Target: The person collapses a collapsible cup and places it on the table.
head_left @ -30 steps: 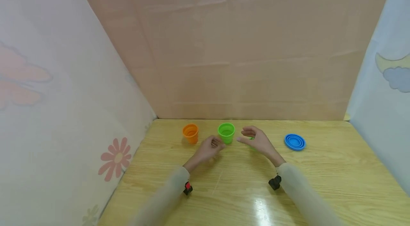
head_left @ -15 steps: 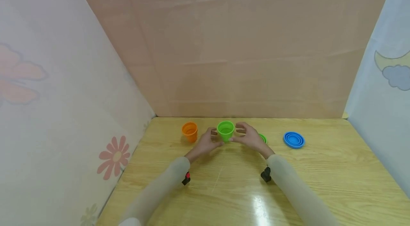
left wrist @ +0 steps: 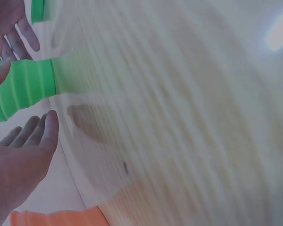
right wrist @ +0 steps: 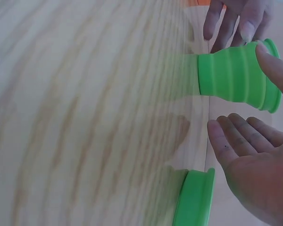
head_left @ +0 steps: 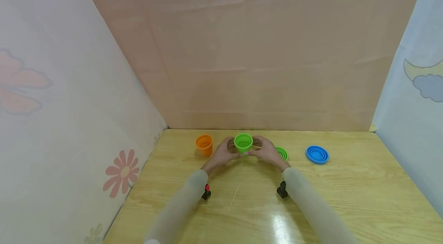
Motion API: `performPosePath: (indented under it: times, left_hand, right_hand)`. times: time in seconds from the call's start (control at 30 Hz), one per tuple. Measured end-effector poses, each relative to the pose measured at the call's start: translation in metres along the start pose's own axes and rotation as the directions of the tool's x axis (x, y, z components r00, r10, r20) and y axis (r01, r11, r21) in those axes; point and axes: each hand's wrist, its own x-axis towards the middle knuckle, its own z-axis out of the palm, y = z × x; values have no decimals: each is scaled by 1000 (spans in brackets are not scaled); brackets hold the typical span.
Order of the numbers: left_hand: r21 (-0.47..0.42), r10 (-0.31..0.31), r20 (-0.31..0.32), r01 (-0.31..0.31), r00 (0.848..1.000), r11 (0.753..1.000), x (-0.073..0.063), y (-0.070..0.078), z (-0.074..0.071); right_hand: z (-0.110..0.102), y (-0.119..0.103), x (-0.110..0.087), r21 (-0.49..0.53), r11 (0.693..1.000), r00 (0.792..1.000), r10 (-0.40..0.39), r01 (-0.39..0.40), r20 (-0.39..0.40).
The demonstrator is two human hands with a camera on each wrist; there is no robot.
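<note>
A green collapsible cup (head_left: pixel 243 142), drawn out to full height, stands upright on the table between both hands. From its left side my left hand (head_left: pixel 223 155) reaches round it, fingers extended and spread from the thumb. My right hand (head_left: pixel 268 151) mirrors this on the right, its thumb tip overlapping the green cup (right wrist: pixel 233 73) near the rim in the right wrist view. In both wrist views a gap shows between the near hand's fingers and the cup wall. A folded-flat green cup (head_left: pixel 282 153) lies just beyond the right hand, partly hidden by it.
An extended orange cup (head_left: pixel 204 145) stands left of the left hand. Farther right lies a flattened blue cup (head_left: pixel 317 154). The wooden table (head_left: pixel 242 205) ends at a tan backdrop (head_left: pixel 249 63), with pale patterned panels on both sides.
Both hands have closed in on the green cup from either side. The right hand has shifted left, uncovering the flat green cup. The cups stay where they were.
</note>
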Motion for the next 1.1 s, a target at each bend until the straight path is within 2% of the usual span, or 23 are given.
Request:
performPosePath:
  times: [0.33,0.93,1.1]
  left_hand:
    - [-75,-36,8,37,999,996,7,6,4]
    - [-114,-1,-46,-4,999,993,7,2,6]
    - [-124,17,-35,-21,999,992,7,5,4]
  right_hand:
    - [-2,2,0,4,1000,1000,-10,10,-20]
    - [4,1,2,51,998,999,-47,47,6]
    - [3,0,0,65,997,999,-51,51,-5]
